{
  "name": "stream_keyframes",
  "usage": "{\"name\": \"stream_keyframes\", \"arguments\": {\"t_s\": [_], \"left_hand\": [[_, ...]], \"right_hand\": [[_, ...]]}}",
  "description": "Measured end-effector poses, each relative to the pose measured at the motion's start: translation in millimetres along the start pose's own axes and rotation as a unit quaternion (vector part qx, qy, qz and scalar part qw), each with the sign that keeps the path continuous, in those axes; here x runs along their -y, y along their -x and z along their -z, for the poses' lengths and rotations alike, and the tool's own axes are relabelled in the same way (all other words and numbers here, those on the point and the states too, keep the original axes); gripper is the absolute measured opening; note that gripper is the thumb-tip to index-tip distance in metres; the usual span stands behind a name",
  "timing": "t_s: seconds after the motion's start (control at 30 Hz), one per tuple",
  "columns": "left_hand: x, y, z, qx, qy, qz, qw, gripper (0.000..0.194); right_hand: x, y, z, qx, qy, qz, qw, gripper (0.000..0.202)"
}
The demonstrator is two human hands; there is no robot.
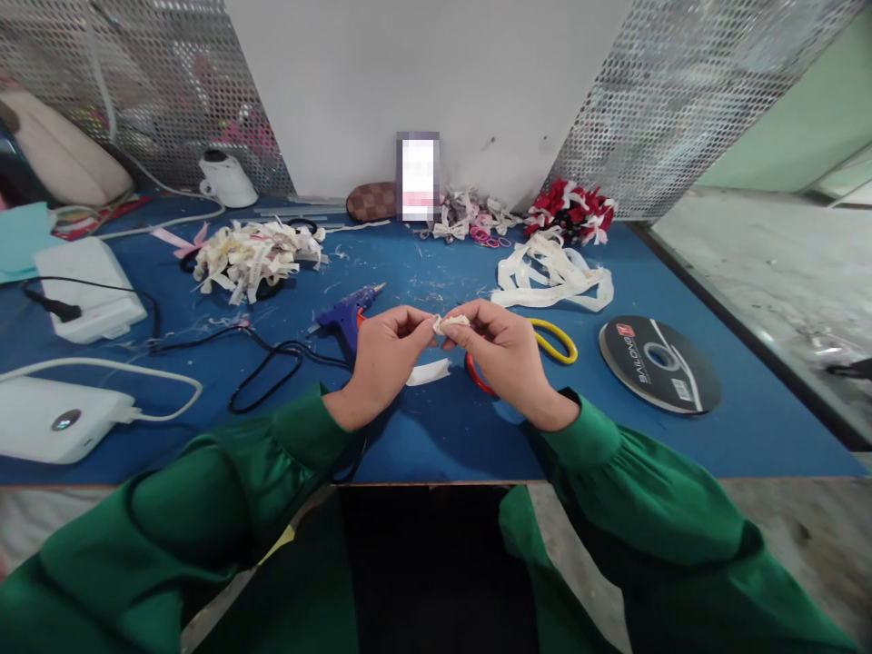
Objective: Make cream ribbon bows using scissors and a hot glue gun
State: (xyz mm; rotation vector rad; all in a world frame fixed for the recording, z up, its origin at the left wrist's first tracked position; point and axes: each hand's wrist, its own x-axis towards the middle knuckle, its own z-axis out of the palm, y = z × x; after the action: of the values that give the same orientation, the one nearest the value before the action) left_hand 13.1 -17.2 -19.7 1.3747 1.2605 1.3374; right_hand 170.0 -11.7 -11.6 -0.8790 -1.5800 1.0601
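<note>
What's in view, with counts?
Ribbon piece: 1, cream, centre, held
Strip: 1, white, centre
Glue gun: 1, blue, centre-left
Cord: 1, black, left
Handle loops: 2, yellow and red, centre-right
Spool: 1, black, right
Loose ribbon: 1 heap, white, centre-right
Left pile: 1, cream, back left
Middle pile: 1, greyish, back centre
Right pile: 1, red and white, back right
Bands: several, pink, back centre
Screen: 1, white, back centre
Case: 1, brown, back centre
Canister shape: 1, white, back left
Bag-like item: 1, beige, far left
Boxes: 2, white, left
Sheet: 1, light blue, far left
Table: 1, blue, beneath
Panels: 2, silvery, behind
Board: 1, white, behind
Left hand: 1, bare, centre
Right hand: 1, bare, centre
Sleeves: 2, green, foreground
</note>
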Motion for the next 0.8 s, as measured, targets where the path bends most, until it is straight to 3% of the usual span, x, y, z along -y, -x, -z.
{"name": "stream_keyframes", "arguments": {"t_s": [0.17,0.37,0.57,0.7,0.8], "left_hand": [[-3.9,2.1,-2.0,0.002,0.022,0.024,0.999,0.017],[-6.4,4.4,-3.2,0.044,0.046,0.024,0.998,0.015],[-3.2,6.0,-1.9,0.050,-0.007,-0.048,0.998,0.017],[1.0,8.0,0.1,0.036,-0.088,-0.113,0.989,0.020],[2.4,8.0,0.7,0.039,-0.109,-0.122,0.986,0.019]], "right_hand": [[-4.3,0.3,-1.4,-0.065,0.062,0.029,0.996,0.006],[-6.0,-1.3,0.2,-0.082,0.090,0.054,0.991,0.004],[-7.9,-1.6,1.1,-0.100,0.118,0.061,0.986,0.004],[-7.2,-2.5,2.5,-0.075,0.118,0.032,0.990,0.011],[-5.9,-2.9,2.6,-0.056,0.113,0.014,0.992,0.009]]}}
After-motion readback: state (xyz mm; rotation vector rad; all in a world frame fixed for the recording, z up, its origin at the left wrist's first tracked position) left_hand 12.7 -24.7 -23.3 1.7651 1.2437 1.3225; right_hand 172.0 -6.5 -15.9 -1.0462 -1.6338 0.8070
